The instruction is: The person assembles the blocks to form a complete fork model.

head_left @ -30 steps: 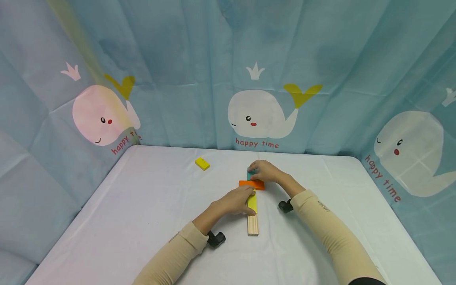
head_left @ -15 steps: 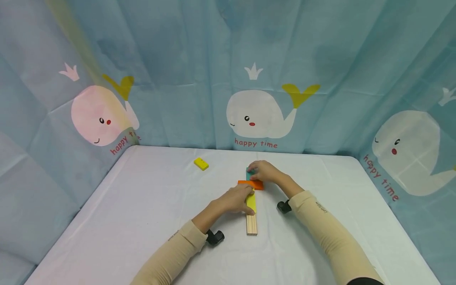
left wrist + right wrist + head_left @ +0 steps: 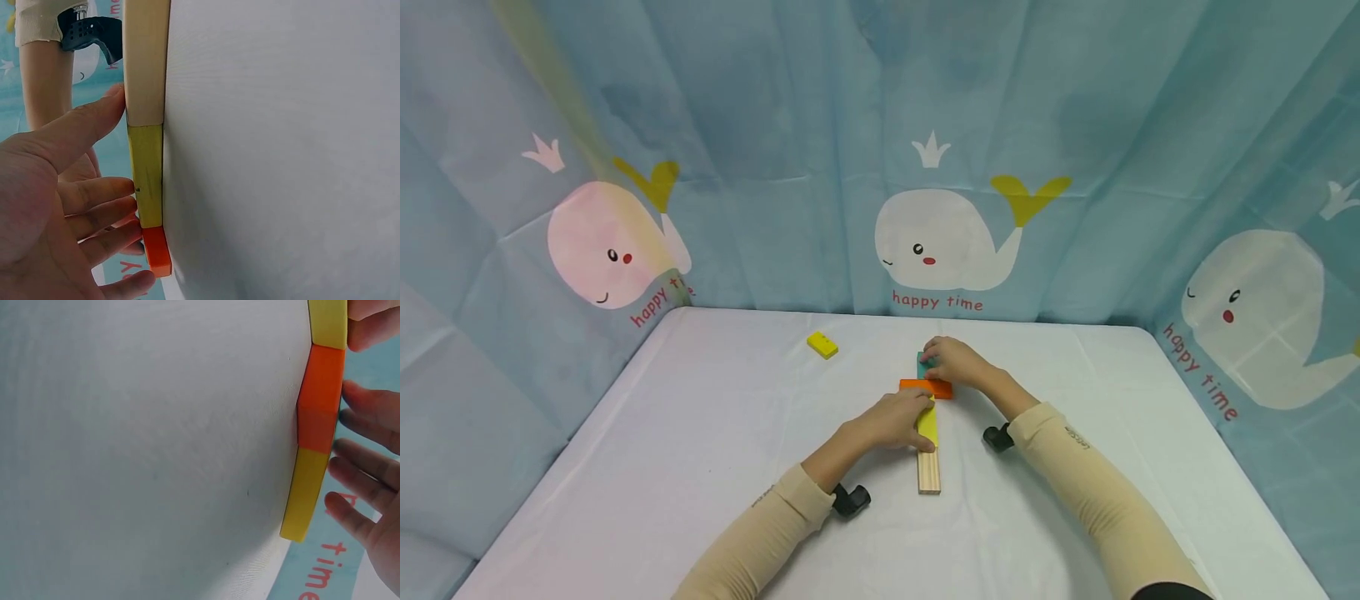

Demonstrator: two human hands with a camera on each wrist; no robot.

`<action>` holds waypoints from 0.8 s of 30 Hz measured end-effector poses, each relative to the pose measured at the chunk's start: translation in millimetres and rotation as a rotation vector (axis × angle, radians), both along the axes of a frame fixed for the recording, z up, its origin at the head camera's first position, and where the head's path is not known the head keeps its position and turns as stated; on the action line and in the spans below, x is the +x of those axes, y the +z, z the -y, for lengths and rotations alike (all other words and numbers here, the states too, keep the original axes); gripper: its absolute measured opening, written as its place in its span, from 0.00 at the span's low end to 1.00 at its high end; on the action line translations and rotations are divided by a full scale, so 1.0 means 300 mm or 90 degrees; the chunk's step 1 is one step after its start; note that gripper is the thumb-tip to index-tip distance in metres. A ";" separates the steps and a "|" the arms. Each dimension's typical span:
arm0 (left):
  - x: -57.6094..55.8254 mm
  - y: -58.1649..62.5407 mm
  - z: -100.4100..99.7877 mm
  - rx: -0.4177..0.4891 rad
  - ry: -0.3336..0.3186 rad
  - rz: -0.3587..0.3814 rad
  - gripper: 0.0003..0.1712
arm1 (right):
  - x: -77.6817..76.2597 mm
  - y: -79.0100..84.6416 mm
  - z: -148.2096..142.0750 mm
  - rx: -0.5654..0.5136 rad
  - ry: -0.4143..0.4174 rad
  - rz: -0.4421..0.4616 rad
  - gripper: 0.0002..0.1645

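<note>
A row of flat wooden blocks runs away from me on the table. Nearest is a plain wood block (image 3: 928, 475), followed by a yellow block (image 3: 928, 427). An orange block (image 3: 943, 389) lies crosswise beyond them, and a teal-topped block (image 3: 922, 367) is at the far end. My left hand (image 3: 891, 419) lies over the yellow block, fingers extended, thumb at the joint with the plain block. In the left wrist view its fingertips (image 3: 128, 187) touch the blocks' upper faces. My right hand (image 3: 958, 363) rests fingertips on the far block, whose side (image 3: 306, 487) looks yellow in the right wrist view.
A separate yellow block (image 3: 823, 345) lies at the back, left of the row. White cloth covers the table (image 3: 715, 467). A blue curtain (image 3: 790, 250) with whale prints surrounds its back and sides. Each wrist carries a black camera mount (image 3: 852, 502).
</note>
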State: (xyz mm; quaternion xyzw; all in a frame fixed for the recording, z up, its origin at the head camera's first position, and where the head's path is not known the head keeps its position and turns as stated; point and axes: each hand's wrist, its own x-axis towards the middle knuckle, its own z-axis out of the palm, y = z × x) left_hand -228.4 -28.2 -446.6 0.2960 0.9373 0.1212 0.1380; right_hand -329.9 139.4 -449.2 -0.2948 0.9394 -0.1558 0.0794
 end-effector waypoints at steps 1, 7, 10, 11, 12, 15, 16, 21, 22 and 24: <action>0.000 0.000 0.000 -0.002 0.001 0.000 0.42 | 0.002 0.001 0.000 0.000 0.002 -0.003 0.18; 0.003 0.000 -0.001 -0.005 0.006 -0.005 0.43 | 0.011 0.000 0.006 -0.002 -0.010 -0.002 0.17; 0.004 0.001 -0.001 -0.008 0.003 -0.012 0.42 | 0.016 -0.003 0.007 -0.010 -0.024 0.002 0.16; 0.004 0.001 -0.002 -0.009 0.003 -0.014 0.42 | 0.018 -0.003 0.007 -0.013 -0.029 0.003 0.15; 0.004 0.002 -0.003 -0.010 0.003 -0.015 0.41 | 0.021 -0.003 0.007 -0.016 -0.032 0.004 0.15; 0.004 0.006 -0.004 -0.011 0.003 -0.015 0.41 | 0.029 -0.001 0.008 -0.019 -0.037 0.001 0.14; 0.003 0.007 -0.004 -0.012 0.003 -0.016 0.41 | 0.032 0.001 0.009 -0.020 -0.037 0.000 0.14; 0.000 0.008 -0.004 -0.010 0.002 -0.013 0.39 | 0.045 0.006 0.007 -0.019 -0.034 -0.003 0.14; 0.000 0.008 -0.004 -0.009 0.002 -0.012 0.39 | 0.048 0.006 0.006 -0.017 -0.033 -0.002 0.14; 0.000 0.008 -0.003 -0.009 0.001 -0.011 0.39 | 0.052 0.005 0.003 -0.012 -0.028 0.000 0.15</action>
